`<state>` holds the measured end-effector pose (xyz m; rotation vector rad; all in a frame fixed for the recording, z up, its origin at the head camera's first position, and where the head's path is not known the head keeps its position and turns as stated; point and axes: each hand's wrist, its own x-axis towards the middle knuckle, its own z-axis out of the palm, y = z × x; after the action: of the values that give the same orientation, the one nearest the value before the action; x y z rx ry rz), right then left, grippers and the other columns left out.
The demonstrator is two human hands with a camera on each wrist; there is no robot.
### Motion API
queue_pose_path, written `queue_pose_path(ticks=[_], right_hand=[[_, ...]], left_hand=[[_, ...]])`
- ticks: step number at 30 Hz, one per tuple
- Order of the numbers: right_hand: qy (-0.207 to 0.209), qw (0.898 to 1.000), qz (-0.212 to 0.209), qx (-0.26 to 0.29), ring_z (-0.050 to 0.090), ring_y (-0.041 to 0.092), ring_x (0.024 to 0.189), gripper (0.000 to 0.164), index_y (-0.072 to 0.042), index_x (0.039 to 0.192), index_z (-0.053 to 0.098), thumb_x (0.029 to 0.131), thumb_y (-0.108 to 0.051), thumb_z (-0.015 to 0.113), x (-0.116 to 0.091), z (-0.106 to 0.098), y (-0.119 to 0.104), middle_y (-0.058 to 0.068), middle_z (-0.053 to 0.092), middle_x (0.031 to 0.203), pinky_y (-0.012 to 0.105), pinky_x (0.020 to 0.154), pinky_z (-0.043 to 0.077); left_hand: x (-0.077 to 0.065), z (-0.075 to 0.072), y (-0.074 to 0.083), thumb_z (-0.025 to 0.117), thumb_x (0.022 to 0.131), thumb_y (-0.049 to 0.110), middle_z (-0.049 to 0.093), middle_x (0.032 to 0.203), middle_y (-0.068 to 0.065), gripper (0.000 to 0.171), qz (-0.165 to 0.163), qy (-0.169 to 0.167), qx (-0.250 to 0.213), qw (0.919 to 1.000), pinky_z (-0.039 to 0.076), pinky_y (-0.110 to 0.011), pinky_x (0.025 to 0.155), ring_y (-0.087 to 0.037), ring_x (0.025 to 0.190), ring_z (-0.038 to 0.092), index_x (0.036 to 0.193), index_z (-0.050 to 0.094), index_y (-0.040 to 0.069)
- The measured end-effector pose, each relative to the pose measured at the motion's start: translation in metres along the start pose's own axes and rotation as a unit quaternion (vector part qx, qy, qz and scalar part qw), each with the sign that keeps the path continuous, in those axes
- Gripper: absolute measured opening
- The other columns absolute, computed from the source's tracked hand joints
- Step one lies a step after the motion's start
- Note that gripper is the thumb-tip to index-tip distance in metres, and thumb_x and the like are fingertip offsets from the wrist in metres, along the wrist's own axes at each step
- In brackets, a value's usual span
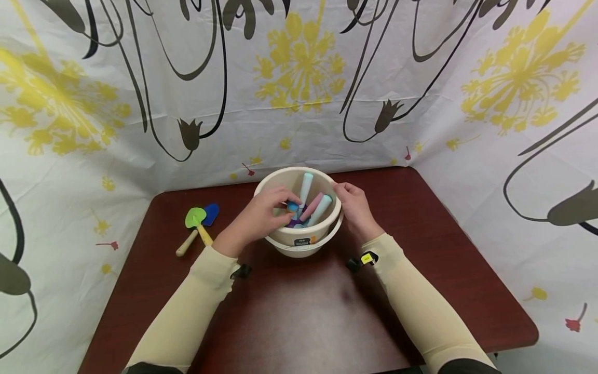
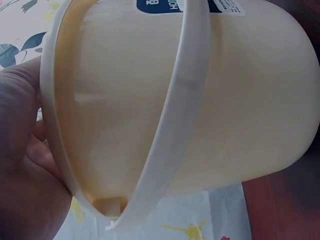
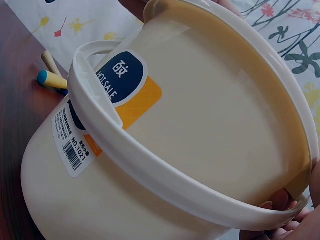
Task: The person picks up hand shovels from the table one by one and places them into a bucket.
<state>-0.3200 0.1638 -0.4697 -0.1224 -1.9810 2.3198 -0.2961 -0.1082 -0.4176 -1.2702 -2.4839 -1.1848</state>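
Observation:
A cream plastic bucket [image 1: 297, 236] stands on the table, its white handle [image 2: 192, 75] lowered around the outside. Inside are light-blue sticks [image 1: 306, 188], a pink stick [image 1: 312, 206] and some purple pieces, partly hidden. My left hand [image 1: 261, 215] reaches over the left rim into the bucket. Its thumb and index finger pinch a small blue-topped thing [image 1: 292, 206], whose kind is unclear. Over at the right rim, my right hand [image 1: 352, 205] grips the bucket's edge near the handle's hinge, fingers partly hidden. A label [image 3: 75, 140] covers part of the bucket's side.
To the left of the bucket lie a green toy shovel [image 1: 195, 217] with a yellow handle and a blue toy shovel [image 1: 212, 214]. A patterned cloth [image 1: 299, 140] hangs behind the dark red table [image 1: 420, 249] and along its sides.

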Motion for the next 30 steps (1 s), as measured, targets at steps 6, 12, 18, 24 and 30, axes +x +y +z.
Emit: queue_pose_path(ticks=[6,12,18,24,30], right_hand=[[0.004,1.000,-0.003,0.002,0.069,0.009,0.077,0.031,-0.005,0.094,0.069,0.108,-0.032,0.072,0.000,-0.001,0.000,0.005,0.068,0.094,0.022,0.066,0.059],[0.003,1.000,0.003,-0.012,0.069,0.009,0.077,0.033,-0.002,0.099,0.068,0.108,-0.033,0.072,0.000,0.000,-0.001,0.005,0.068,0.096,0.022,0.067,0.059],[0.002,1.000,0.004,-0.017,0.069,0.010,0.077,0.034,-0.001,0.101,0.069,0.109,-0.034,0.072,-0.001,0.000,-0.002,0.005,0.069,0.095,0.022,0.067,0.059],[0.002,1.000,0.008,-0.007,0.070,0.011,0.078,0.031,-0.004,0.100,0.070,0.108,-0.034,0.073,0.000,0.000,-0.002,0.005,0.070,0.096,0.024,0.067,0.060],[0.004,1.000,0.011,-0.008,0.069,0.010,0.076,0.030,-0.005,0.098,0.070,0.108,-0.033,0.072,0.001,-0.001,-0.001,0.004,0.070,0.094,0.023,0.066,0.059]], left_hand=[[0.006,0.004,0.006,0.083,0.093,-0.001,0.075,0.109,-0.003,0.025,0.034,-0.018,0.030,0.9988,0.061,-0.038,0.093,-0.019,0.102,0.069,0.116,0.080,0.006],[0.010,0.004,0.009,0.085,0.096,0.004,0.073,0.109,-0.001,0.023,0.001,-0.053,0.045,0.9976,0.059,-0.039,0.093,-0.017,0.101,0.066,0.117,0.080,0.010],[0.011,0.003,0.011,0.085,0.098,0.009,0.073,0.110,0.001,0.022,-0.016,-0.070,0.037,0.9967,0.058,-0.043,0.095,-0.016,0.102,0.066,0.119,0.079,0.011],[0.011,0.001,0.016,0.081,0.101,0.009,0.074,0.114,0.002,0.021,-0.009,-0.089,0.030,0.9956,0.057,-0.045,0.097,-0.017,0.104,0.066,0.121,0.080,0.011],[0.011,0.001,0.018,0.077,0.103,0.008,0.074,0.116,-0.003,0.022,-0.011,-0.112,0.033,0.9931,0.057,-0.044,0.099,-0.018,0.105,0.066,0.124,0.079,0.009]])
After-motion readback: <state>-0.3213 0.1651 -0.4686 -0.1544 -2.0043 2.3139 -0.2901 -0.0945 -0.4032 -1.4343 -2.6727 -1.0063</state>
